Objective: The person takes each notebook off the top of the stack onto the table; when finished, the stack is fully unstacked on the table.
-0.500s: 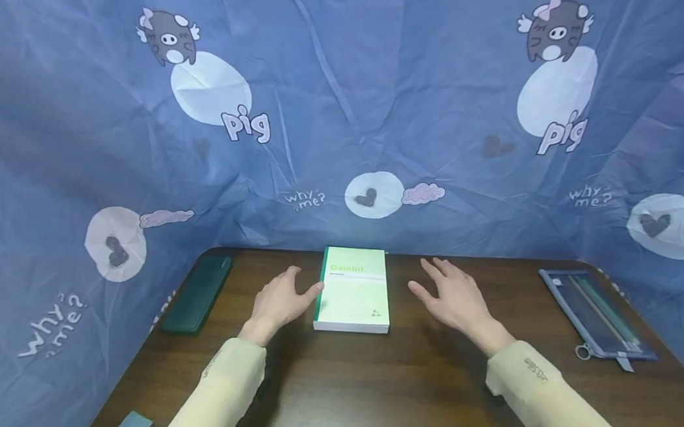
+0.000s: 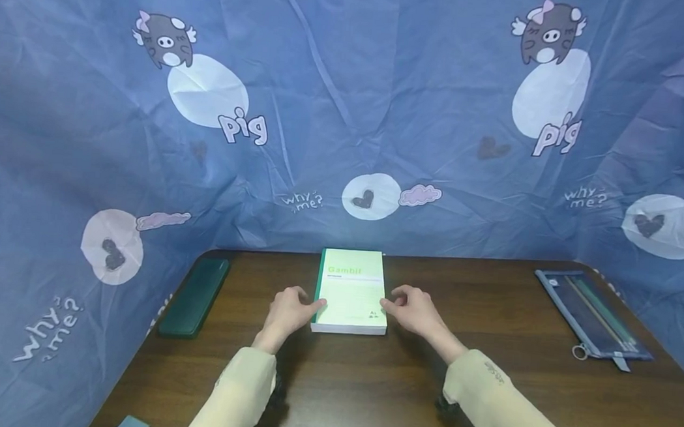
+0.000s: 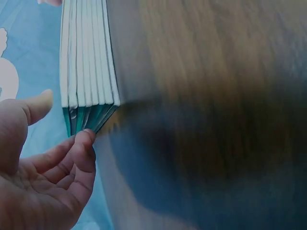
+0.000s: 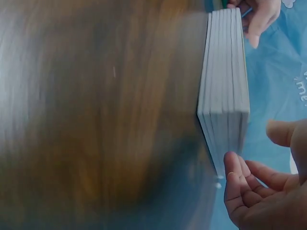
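Note:
A stack of several notebooks [image 2: 353,292] lies flat on the table, its pale green top cover reading "Gambit" and its green spines on the left. My left hand [image 2: 289,313] is at the spine side; in the left wrist view its bent fingers [image 3: 85,153] appear to touch the spines, while the thumb stands apart from the top cover. Opposite it, my right hand [image 2: 419,313] is at the page-edge side. Its bent fingertips [image 4: 232,163] are at the pages [image 4: 223,134] in the right wrist view, contact unclear, with the thumb held away.
On the brown wooden table [image 2: 354,397], a dark green case [image 2: 194,298] lies at the left. A mesh zip pouch [image 2: 594,314] with pencil-like sticks inside lies at the right. A small blue-grey block [image 2: 132,426] is near the front left. A blue patterned curtain [image 2: 325,108] hangs around the table.
Both hands have come in to the sides of the notebook stack, the right one moving left from farther off. Their fingers have bent more. The stack stays in place.

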Tool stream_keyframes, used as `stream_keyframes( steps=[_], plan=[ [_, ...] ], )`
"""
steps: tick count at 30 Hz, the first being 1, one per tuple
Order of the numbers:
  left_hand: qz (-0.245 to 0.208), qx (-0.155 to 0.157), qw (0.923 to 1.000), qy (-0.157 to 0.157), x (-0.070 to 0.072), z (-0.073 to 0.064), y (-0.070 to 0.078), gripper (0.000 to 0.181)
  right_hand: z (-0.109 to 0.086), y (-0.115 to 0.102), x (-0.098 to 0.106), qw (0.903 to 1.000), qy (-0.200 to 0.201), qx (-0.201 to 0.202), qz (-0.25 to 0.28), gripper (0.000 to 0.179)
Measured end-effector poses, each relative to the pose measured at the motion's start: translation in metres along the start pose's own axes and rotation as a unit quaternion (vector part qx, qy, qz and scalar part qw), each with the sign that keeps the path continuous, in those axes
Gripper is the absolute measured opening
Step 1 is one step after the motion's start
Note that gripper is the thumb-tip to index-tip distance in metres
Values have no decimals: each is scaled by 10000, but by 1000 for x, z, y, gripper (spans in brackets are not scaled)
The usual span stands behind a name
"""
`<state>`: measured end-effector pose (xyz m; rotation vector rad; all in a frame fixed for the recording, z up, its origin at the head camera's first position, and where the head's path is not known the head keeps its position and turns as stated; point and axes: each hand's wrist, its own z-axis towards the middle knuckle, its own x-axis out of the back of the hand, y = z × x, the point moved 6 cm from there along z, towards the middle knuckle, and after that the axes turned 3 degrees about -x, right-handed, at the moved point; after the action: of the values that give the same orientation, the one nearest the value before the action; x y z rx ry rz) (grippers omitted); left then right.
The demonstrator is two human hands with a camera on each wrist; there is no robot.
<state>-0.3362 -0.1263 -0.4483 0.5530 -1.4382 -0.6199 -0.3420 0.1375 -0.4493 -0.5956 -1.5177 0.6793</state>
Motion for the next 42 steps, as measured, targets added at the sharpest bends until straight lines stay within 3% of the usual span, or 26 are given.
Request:
stream_keyframes(
  steps=[5, 10, 22, 27, 35, 42],
  plan=[
    [-304, -37, 9995, 73, -4, -2, 0, 43, 0, 2, -14, 9996, 62, -150, 238, 42],
    [-304, -11, 9992, 252, -8, -2, 1, 37, -2, 6, -20, 9990, 225, -170, 336, 40],
    [-610, 530, 9954, 507, -11, -1, -7, 35, -2, 9, -23, 9972, 396, -275, 577, 40],
    [-631, 552, 9953, 485, -12, -2, -8, 35, -2, 12, -24, 9965, 429, -313, 651, 39],
    [-722, 670, 9938, 509, -7, -4, -11, 33, -4, 15, -26, 9964, 394, -400, 642, 34],
    [-852, 1039, 9892, 578, 4, -4, -24, 34, -2, 15, -27, 9976, 356, -283, 518, 33]
  ],
)
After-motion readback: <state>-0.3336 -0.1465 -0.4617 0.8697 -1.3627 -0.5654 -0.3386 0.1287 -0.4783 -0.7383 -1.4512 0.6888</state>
